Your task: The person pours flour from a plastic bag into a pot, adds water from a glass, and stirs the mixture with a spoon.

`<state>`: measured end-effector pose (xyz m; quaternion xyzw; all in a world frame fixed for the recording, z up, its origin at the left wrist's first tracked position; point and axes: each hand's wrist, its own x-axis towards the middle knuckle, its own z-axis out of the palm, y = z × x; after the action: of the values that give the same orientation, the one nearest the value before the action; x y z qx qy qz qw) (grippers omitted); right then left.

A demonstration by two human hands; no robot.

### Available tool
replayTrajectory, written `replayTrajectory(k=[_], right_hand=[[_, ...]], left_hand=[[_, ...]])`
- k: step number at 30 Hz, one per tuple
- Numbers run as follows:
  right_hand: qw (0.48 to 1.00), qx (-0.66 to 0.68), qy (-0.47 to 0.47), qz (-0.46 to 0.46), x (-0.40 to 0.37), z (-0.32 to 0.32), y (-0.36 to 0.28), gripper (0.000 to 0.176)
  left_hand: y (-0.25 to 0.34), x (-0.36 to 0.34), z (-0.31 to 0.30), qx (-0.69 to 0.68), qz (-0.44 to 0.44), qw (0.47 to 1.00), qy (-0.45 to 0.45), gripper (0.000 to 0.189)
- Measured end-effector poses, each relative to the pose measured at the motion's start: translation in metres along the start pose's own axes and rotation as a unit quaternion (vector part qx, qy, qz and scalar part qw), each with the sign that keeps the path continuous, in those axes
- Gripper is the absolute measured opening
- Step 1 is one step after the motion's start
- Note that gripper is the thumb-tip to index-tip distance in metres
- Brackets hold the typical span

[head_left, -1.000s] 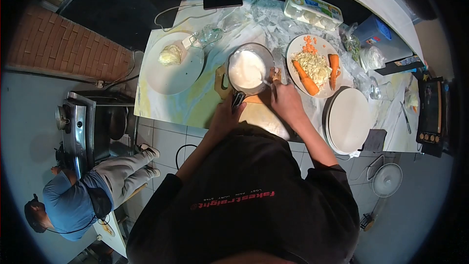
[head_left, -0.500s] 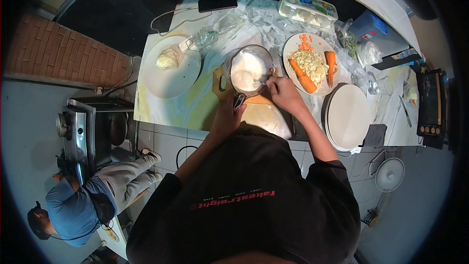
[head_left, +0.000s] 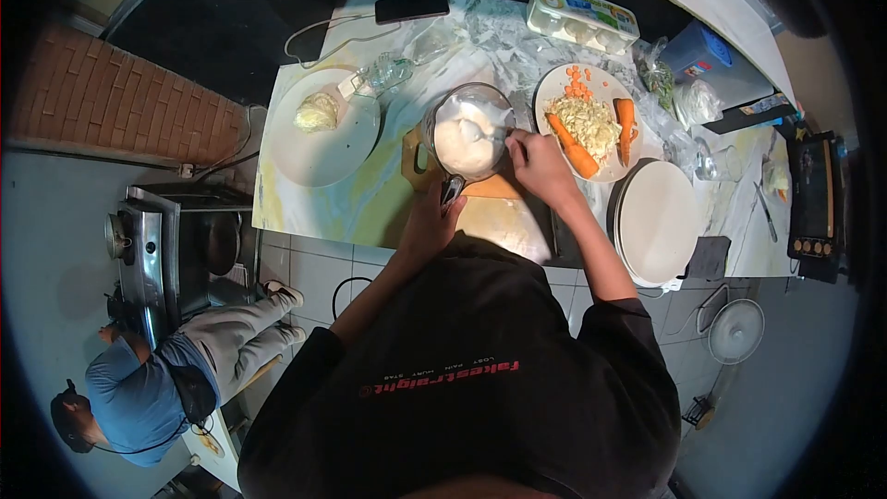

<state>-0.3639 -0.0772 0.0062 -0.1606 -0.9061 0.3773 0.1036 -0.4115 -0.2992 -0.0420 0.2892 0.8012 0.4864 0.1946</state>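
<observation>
A saucepan (head_left: pixel 431 126) with clear-looking sides holds a pale, creamy mixture (head_left: pixel 465 143), white along its far side. My left hand (head_left: pixel 432 222) is closed around the dark handle (head_left: pixel 452 190) at the near side. At the right rim, my right hand (head_left: pixel 540 166) pinches the thin handle of what looks like a spoon; its lower end is hidden in the mixture. Beneath the pan lies a wooden board (head_left: pixel 409 159). To the right, a plate (head_left: pixel 547 92) bears chopped pale vegetable (head_left: pixel 591 125), diced carrot (head_left: pixel 578 83) and two larger carrot pieces (head_left: pixel 625 118).
Left of the pan, a large plate (head_left: pixel 305 162) carries a pale cabbage piece (head_left: pixel 318 112). Stacked plates (head_left: pixel 658 222) stand near the front right edge. An egg carton (head_left: pixel 584 23), phone (head_left: pixel 412 7) and knife (head_left: pixel 766 212) lie farther out. Another person (head_left: pixel 139 397) is at the lower left.
My right hand has shifted slightly, and the mixture's surface has been stirred into a different shape. My left hand stays on the handle.
</observation>
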Motion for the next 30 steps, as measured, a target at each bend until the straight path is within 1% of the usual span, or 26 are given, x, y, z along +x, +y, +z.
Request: replayTrajectory(k=[2,4,6,8,9,11,12,14,15,16,18,20,21,22,24,25,27,28,29,30], right_hand=[[1.0,-0.018,0.007,0.002,0.007,-0.004,0.002,0.016],[0.997,-0.077,-0.019,0.001,0.012,-0.013,-0.004,0.017],[0.997,-0.077,-0.028,-0.002,0.02,-0.018,-0.003,0.017],[0.997,-0.076,-0.036,-0.003,0.03,-0.025,-0.004,0.017],[0.995,-0.086,-0.042,-0.018,0.037,-0.032,-0.008,0.018],[0.991,-0.106,-0.051,-0.063,0.05,-0.042,-0.008,0.016],[0.991,-0.105,-0.049,-0.061,0.054,-0.045,-0.01,0.016],[0.987,-0.135,-0.004,-0.086,0.061,-0.049,-0.014,0.014],[0.979,-0.173,0.012,-0.109,0.064,-0.049,-0.01,0.015],[0.979,-0.173,0.012,-0.109,0.067,-0.05,-0.009,0.015],[0.964,-0.25,0.02,-0.09,0.07,-0.052,-0.009,0.016],[0.961,-0.263,0.031,-0.085,0.068,-0.045,0.002,0.016],[0.957,-0.274,0.04,-0.081,0.067,-0.042,0.005,0.017],[0.957,-0.274,0.04,-0.081,0.066,-0.04,0.007,0.017],[0.964,-0.265,0.007,-0.034,0.061,-0.036,0.01,0.019],[0.964,-0.265,0.006,-0.033,0.059,-0.033,0.018,0.019],[0.975,-0.22,0.001,-0.03,0.056,-0.027,0.038,0.021],[0.975,-0.221,0.004,-0.03,0.054,-0.024,0.038,0.021],[0.979,-0.202,0.002,-0.007,0.05,-0.022,0.037,0.021],[0.983,-0.182,0.0,0.016,0.048,-0.02,0.038,0.021]], left_hand=[[0.006,0.002,-0.002,-0.002,-0.022,1.0,0.011,0.037],[0.008,0.008,-0.005,0.0,-0.024,1.0,0.013,0.037],[0.006,0.014,-0.007,0.002,-0.026,1.0,0.01,0.037],[0.0,0.02,-0.01,0.019,0.028,0.999,0.032,0.034],[-0.001,0.024,-0.013,0.02,0.029,0.999,0.027,0.034],[0.0,0.035,-0.021,0.019,-0.026,0.999,-0.001,0.035],[0.002,0.04,-0.024,0.02,-0.025,0.999,-0.003,0.035],[0.006,0.052,-0.03,0.041,-0.053,0.998,-0.01,0.036],[0.007,0.057,-0.031,0.042,-0.053,0.998,-0.011,0.036],[0.008,0.061,-0.031,0.035,-0.037,0.999,-0.002,0.036],[0.008,0.07,-0.031,0.027,-0.019,0.999,0.006,0.036],[0.004,0.078,-0.027,0.033,0.034,0.999,0.006,0.033],[0.003,0.08,-0.024,0.032,0.034,0.999,0.007,0.033],[0.002,0.081,-0.021,0.031,0.04,0.999,0.01,0.033],[-0.005,0.084,-0.015,0.03,0.043,0.999,0.013,0.032],[-0.01,0.086,-0.012,0.051,0.046,0.998,0.009,0.031],[-0.023,0.09,-0.004,0.072,0.053,0.996,0.005,0.03],[-0.028,0.09,0.0,0.095,0.11,0.989,0.036,0.032],[-0.034,0.091,0.003,0.118,0.166,0.977,0.066,0.035],[-0.032,0.09,0.004,0.118,0.168,0.976,0.066,0.035]])
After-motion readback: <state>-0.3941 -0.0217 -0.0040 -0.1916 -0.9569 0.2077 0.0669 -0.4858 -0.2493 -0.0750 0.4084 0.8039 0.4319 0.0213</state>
